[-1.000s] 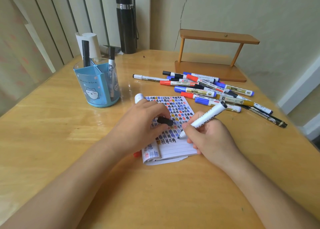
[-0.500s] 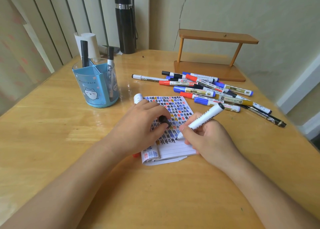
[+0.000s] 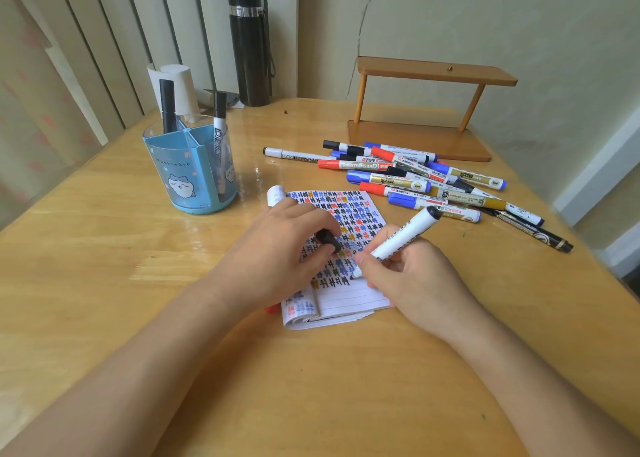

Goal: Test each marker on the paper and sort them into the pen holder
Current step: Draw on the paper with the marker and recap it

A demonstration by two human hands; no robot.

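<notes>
Head-worn view, forward-down, close over table (image 3: 104, 283)

Bare tabletop (image 3: 104, 283) lies open across the left and lower frame. The blue pen holder (image 3: 188, 176) stands at upper left with two markers upright inside, a clear gap separating it from the notepad (image 3: 349, 297). At right, the heap of loose markers (image 3: 415, 179) and the wooden stand (image 3: 422, 110) behind it crowd the way.

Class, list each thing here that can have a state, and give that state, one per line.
Marker: uncapped, tip on paper, in right hand.
Cap: off, in left hand.
Notepad: open, mostly filled with marks.
Pen holder: upright, two markers inside.
Marker pile: capped, lying flat.
Flask: upright, closed.
</notes>
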